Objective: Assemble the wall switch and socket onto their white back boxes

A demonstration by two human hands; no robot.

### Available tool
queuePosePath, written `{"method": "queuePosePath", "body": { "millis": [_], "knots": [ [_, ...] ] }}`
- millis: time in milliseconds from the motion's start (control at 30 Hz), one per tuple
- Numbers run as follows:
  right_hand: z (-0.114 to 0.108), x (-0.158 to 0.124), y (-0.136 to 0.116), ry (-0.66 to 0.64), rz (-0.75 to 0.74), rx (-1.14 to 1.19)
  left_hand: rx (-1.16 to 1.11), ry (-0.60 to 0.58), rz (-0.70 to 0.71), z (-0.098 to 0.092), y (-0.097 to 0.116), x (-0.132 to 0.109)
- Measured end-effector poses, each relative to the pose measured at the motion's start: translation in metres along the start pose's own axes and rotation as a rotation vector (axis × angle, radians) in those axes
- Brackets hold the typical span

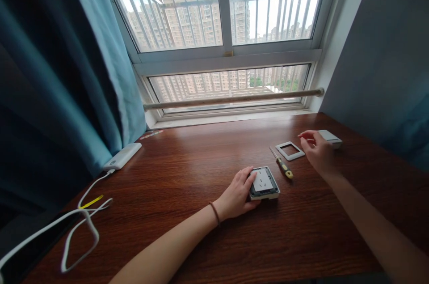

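My left hand [238, 191] grips the left side of a wall socket [263, 181], which lies face up on the table with its dark inner frame bare. Just beyond it to the right lies a screwdriver [284, 167] with a yellow and dark handle, its tip pointing away from me. Behind the screwdriver is a white square cover frame [290, 150], lying flat. My right hand [317, 150] hovers right of that frame, thumb and fingertips pinched together; anything between them is too small to make out. Partly behind this hand sits a white box [330, 137].
A white power strip [123, 157] lies at the table's left edge by the blue curtain [100, 65], its white cable [97, 235] looping toward me. A yellow strip [92, 202] lies by the cable. The window with its rail [234, 100] borders the table's far side.
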State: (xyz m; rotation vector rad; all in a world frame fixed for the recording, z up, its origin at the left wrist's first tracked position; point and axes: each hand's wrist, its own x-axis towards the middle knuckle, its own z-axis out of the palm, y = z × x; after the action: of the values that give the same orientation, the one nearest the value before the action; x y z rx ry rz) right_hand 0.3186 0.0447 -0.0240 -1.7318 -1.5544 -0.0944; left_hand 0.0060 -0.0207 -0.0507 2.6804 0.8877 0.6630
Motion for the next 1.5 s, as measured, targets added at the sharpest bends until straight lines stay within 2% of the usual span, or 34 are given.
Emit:
{"method": "queuePosePath", "body": {
  "millis": [100,233,333,433,567,667,800,867,933,1067,1300,1500],
  "knots": [
    [0.026,0.016,0.026,-0.117,0.102,-0.057,0.000,0.008,0.003,0.000,0.000,0.000],
    [0.054,0.025,0.049,-0.160,0.170,-0.107,-0.015,0.021,0.003,0.002,-0.002,0.000],
    [0.060,0.024,0.055,-0.161,0.190,-0.115,-0.012,0.007,0.007,0.002,-0.003,-0.001],
    [0.056,0.022,0.053,-0.149,0.200,-0.107,0.003,-0.016,0.010,0.000,-0.003,-0.001],
    [0.039,0.019,0.036,-0.112,0.191,-0.065,0.007,0.010,-0.006,-0.001,-0.002,-0.001],
    [0.024,0.009,0.005,-0.102,0.138,-0.007,-0.047,0.103,-0.074,0.000,-0.004,-0.001],
    [0.007,-0.025,-0.047,-0.140,0.006,0.071,-0.172,0.245,-0.170,0.001,-0.007,-0.002],
    [0.004,-0.045,-0.067,-0.182,-0.113,0.108,-0.233,0.270,-0.187,0.002,-0.007,-0.002],
    [0.003,-0.061,-0.081,-0.232,-0.169,0.115,-0.282,0.271,-0.195,0.001,-0.008,-0.002],
    [0.008,-0.077,-0.091,-0.289,-0.178,0.092,-0.355,0.247,-0.211,0.001,-0.011,0.000],
    [0.009,-0.082,-0.095,-0.317,-0.179,0.118,-0.380,0.224,-0.239,0.002,-0.013,0.000],
    [0.014,-0.073,-0.085,-0.426,-0.043,0.301,-0.420,0.182,-0.254,-0.003,-0.019,0.000]
  ]
}}
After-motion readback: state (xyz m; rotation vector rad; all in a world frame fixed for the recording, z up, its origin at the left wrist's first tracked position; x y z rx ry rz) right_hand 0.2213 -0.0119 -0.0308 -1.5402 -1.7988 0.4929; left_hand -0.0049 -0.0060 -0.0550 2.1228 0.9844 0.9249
